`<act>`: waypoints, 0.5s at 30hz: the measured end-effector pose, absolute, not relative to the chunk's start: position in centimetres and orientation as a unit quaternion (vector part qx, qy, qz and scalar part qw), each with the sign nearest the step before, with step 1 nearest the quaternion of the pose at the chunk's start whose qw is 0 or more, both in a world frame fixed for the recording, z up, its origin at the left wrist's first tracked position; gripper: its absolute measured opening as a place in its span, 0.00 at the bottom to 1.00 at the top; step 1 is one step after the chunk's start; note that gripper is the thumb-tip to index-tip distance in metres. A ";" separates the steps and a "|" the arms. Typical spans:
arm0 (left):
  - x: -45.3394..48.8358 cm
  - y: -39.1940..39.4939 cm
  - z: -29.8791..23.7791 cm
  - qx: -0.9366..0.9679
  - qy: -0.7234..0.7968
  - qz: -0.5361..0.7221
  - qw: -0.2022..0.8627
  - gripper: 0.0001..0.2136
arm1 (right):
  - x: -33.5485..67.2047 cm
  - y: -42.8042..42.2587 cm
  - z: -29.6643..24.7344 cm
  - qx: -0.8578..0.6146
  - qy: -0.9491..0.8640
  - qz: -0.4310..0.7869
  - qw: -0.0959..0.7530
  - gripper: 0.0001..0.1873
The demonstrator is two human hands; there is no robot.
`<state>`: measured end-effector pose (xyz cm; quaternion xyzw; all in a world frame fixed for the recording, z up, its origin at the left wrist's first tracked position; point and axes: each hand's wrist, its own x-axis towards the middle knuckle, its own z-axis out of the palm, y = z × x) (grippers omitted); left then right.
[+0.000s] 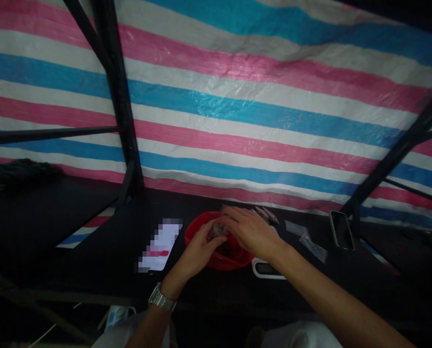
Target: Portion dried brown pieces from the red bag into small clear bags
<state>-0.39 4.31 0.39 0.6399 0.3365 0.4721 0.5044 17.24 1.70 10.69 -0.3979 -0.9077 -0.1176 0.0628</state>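
A hand could pass along the strip of bench [216,292] in front of the red bowl [234,264], between the two forearms, while the gap between the bowl and the lit phone [161,249] on its left is narrow. The left hand [200,244] and right hand [250,229] block much of the bowl's opening, and the right forearm crosses above the white device [268,271] beside it. Small packets [268,214] and the striped sheet [245,130] obstruct the back; plastic bags [313,246] and a dark phone [342,231] crowd the right.
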 end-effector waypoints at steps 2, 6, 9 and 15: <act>-0.4 4.3 0.6 0.633 0.302 0.470 0.536 0.22 | 17.1 1.7 10.8 -0.383 -0.911 -0.136 0.069 0.20; -0.5 4.4 0.8 0.615 0.279 0.474 0.565 0.25 | 16.9 1.8 10.9 -0.373 -0.912 -0.160 0.058 0.18; -0.7 4.4 0.8 0.611 0.277 0.469 0.574 0.25 | 16.7 2.0 10.7 -0.382 -0.908 -0.161 0.053 0.16; -0.8 4.0 1.0 0.628 0.268 0.465 0.564 0.20 | 17.1 2.4 10.8 -0.410 -0.904 -0.092 0.085 0.15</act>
